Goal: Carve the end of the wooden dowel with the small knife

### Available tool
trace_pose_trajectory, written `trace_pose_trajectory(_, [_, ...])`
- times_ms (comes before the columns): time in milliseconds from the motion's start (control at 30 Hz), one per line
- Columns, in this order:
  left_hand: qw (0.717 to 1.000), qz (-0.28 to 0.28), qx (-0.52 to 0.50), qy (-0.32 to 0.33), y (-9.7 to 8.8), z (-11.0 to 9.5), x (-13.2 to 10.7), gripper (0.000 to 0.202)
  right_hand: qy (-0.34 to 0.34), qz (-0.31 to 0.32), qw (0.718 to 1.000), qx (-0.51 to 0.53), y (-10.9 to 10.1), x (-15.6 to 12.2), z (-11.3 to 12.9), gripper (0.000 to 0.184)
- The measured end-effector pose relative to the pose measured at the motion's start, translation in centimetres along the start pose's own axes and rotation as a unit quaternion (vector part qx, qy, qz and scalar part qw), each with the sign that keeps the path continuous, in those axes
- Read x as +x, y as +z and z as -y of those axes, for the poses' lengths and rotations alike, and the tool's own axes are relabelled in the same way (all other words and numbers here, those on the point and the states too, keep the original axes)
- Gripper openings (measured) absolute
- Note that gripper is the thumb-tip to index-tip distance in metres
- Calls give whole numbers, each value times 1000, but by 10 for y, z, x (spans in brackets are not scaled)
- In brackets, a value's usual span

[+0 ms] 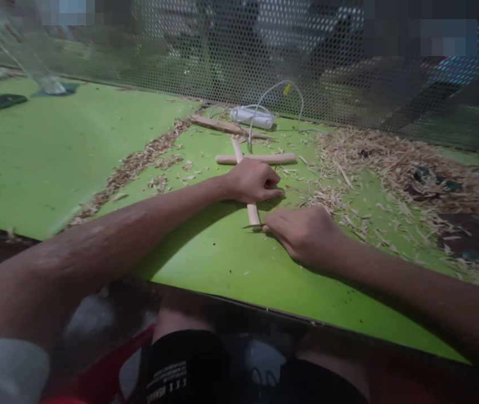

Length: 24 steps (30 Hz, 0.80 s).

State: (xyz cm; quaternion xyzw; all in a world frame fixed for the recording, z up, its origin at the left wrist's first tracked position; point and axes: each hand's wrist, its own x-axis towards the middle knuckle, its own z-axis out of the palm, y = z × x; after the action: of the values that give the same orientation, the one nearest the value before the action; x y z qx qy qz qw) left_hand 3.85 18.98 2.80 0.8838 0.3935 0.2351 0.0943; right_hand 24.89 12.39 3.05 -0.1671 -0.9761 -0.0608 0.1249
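My left hand [253, 179] presses on the green tabletop with its fingers curled around a peeled wooden stick [253, 212]. The stick's near end sticks out below that hand, its far end above it. Beyond my knuckles, a second pale wooden stick [279, 159] lies crosswise by the first; whether the two are joined is unclear. My right hand [307, 233] is closed on a small knife, whose thin blade [252, 226] lies across the near end of the held stick. The knife's handle is hidden inside my fingers.
Wood shavings [374, 151] are heaped at the right, around a dark brown piece [466, 233]. Behind the sticks lie a flat wood strip [222, 125] and a white block with a cable [252, 116]. A perforated metal screen [231, 56] borders the table [214, 269].
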Motion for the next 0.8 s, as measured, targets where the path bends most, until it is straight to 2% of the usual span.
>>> trace_pose_trajectory(233, [1000,9,-4,-5,1,2,0,41,35,55,998,-22,-7,3,8,24])
trace_pose_trajectory(567, [1000,19,-8,4,-2,2,1,47,20,50,997,-57,-5,2,4,24])
trace_pose_trajectory(800, [999,44,-13,8,-4,1,1,44,5,15,998,-65,-7,-4,3,26])
